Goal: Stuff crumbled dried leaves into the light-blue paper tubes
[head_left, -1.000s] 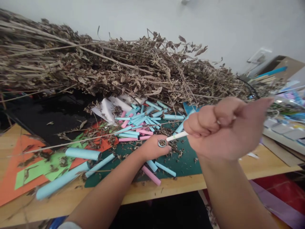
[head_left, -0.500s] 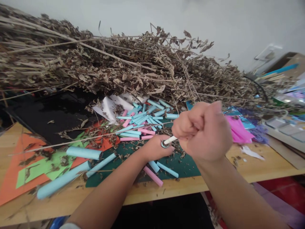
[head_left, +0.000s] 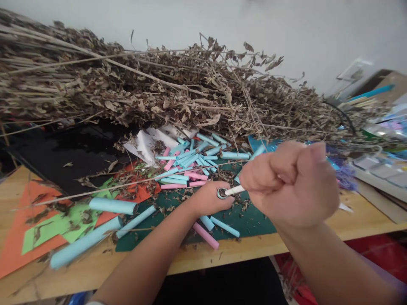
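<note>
A pale wall backs a wooden tabletop (head_left: 359, 218) heaped with dry brush (head_left: 159, 89), brittle brown stems and crumpled leaves. Under it lie a black sheet (head_left: 73, 150), orange and green paper (head_left: 34, 224), and a dark green mat (head_left: 251, 216) littered with leaf crumbs. Smooth blue and pink paper tubes (head_left: 187, 163) are scattered over the mat. The right hand (head_left: 292, 184) is a closed fist clamped on a thin white stick (head_left: 233, 190). The left hand (head_left: 210, 198) is curled tight around a small blue roll (head_left: 221, 193), held above the mat; the stick's tip touches its open end.
</note>
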Demonstrator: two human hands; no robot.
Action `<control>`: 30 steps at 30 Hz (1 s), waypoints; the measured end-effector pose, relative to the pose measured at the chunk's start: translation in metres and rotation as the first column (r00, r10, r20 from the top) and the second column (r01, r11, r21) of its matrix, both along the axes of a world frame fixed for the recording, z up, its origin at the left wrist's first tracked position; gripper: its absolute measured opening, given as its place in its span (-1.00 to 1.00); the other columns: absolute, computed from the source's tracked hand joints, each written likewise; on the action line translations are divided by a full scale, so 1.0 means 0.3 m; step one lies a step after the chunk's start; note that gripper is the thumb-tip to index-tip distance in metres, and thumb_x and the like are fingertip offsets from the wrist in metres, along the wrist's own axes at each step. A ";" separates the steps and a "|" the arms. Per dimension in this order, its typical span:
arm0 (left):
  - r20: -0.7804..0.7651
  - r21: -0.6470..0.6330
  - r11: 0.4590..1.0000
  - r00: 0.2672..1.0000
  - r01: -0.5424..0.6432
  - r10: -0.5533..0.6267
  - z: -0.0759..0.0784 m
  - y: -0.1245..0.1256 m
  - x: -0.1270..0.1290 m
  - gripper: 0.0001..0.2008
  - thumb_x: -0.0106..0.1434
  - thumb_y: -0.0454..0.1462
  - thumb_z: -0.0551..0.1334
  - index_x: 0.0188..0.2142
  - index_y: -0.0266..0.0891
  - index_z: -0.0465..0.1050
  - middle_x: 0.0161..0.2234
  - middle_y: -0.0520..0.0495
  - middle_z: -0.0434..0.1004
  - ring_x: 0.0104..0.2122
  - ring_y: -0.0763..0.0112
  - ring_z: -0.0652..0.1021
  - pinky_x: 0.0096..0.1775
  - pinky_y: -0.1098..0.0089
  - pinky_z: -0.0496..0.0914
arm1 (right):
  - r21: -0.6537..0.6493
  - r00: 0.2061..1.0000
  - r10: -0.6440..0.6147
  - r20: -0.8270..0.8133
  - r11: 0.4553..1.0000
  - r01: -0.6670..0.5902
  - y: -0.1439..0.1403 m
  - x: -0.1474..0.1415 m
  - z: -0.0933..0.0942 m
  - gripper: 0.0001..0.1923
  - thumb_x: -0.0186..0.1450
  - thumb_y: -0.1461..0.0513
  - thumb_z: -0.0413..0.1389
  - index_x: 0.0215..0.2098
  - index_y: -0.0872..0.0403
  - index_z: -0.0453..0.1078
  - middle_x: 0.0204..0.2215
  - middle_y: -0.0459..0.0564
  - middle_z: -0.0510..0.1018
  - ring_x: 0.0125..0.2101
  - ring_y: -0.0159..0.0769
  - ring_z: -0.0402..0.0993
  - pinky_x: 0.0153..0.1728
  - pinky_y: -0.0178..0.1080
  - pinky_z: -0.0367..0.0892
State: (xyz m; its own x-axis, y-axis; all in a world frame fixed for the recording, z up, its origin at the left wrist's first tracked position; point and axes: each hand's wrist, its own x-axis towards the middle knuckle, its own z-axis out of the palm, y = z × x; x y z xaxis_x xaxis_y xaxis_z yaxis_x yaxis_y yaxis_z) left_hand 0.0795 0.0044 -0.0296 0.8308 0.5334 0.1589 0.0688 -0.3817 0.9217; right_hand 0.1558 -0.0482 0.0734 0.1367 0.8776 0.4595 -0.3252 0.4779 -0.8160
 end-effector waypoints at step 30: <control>-0.009 -0.020 1.000 1.000 0.016 -0.016 0.006 0.001 -0.001 -0.96 -0.05 -0.38 0.06 -0.59 -0.31 0.21 -0.65 0.10 0.19 -0.59 0.58 0.22 -0.53 0.55 0.18 | 0.008 0.998 0.068 -0.013 0.998 -0.068 0.025 -0.007 -0.006 -0.60 0.17 0.12 -0.10 -0.76 0.08 -0.04 -0.82 -0.23 -0.09 -0.80 -0.53 -0.16 -0.80 -0.39 -0.20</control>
